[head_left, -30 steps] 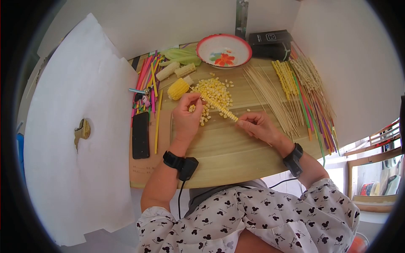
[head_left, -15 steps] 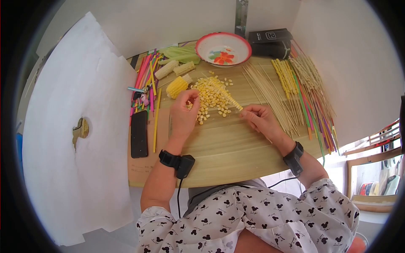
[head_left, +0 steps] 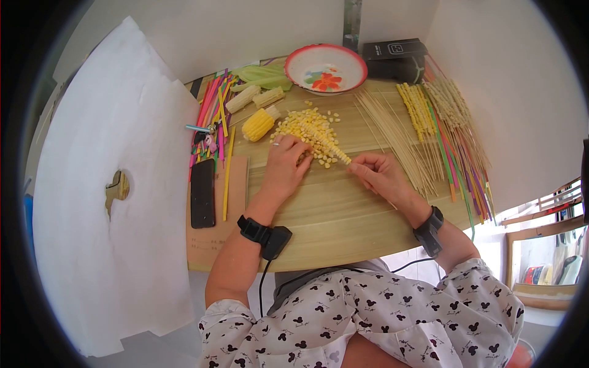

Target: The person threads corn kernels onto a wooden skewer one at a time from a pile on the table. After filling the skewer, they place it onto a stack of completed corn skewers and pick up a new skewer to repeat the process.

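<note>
Pinched in my right hand (head_left: 379,173) is a thin skewer; its bare end sticks out below my fingers. Corn kernels (head_left: 334,149) are threaded in a row along the skewer, which slants up and left over the loose pile. My left hand (head_left: 287,164) rests at the lower left edge of the kernel pile (head_left: 300,126), fingers curled down and thumb close to them. Its fingertips touch the kernels, and whatever they pinch is hidden. Just above my left hand lies a partly stripped corn cob (head_left: 258,125).
Two bare cobs (head_left: 243,99) and green husks (head_left: 264,76) lie behind. A red-rimmed bowl (head_left: 293,76) stands at the back beside a black box (head_left: 394,60). Plain skewers (head_left: 396,141) and finished corn skewers (head_left: 417,113) are on the right, a phone (head_left: 202,193) on the left.
My left hand has moved right and slightly down, into the lower edge of the kernel pile, and its fingers point down more. My right hand stays nearly still with the skewer.
</note>
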Demonstrator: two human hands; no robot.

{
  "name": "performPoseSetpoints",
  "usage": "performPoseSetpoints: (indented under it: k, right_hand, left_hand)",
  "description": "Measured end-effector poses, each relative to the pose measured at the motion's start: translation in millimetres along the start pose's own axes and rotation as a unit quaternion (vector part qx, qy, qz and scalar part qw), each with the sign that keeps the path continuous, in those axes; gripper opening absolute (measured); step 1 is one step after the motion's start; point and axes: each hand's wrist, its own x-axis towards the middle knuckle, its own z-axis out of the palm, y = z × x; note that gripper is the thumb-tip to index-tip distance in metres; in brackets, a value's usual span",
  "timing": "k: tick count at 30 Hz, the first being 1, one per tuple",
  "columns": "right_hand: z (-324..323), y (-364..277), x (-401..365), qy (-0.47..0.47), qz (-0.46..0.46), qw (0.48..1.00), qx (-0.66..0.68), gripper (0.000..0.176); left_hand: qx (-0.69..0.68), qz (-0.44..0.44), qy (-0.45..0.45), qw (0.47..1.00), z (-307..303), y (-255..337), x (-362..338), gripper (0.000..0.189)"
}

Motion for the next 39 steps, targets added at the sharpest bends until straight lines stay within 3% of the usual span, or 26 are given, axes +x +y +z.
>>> performPoseSetpoints:
  k: [13,27,32,39]
  right_hand:
    - [1.7,-4.0,-1.2,0.016,0.039,0.999,-0.017,0.016]
    - [0.6,-2.4,-1.3,0.002,0.019,1.0,-0.008,0.017]
    - [0.2,-1.5,-1.1,0.0,0.015,1.0,-0.005,0.017]
    - [1.0,-1.2,-0.3,-0.002,0.016,1.0,-0.005,0.016]
  left_hand:
    - [-0.012,-0.006,-0.006,1.0,-4.7,-1.9,-2.1,0.011]
    - [-0.063,-0.044,-0.006,0.997,-4.1,-9.0,-2.2,0.01]
    - [0.012,-0.001,-0.033,0.999,-7.6,-2.1,-0.8,0.011]
    - [0.005,0.005,-0.001,1.0,-2.8,-0.8,-1.7,0.012]
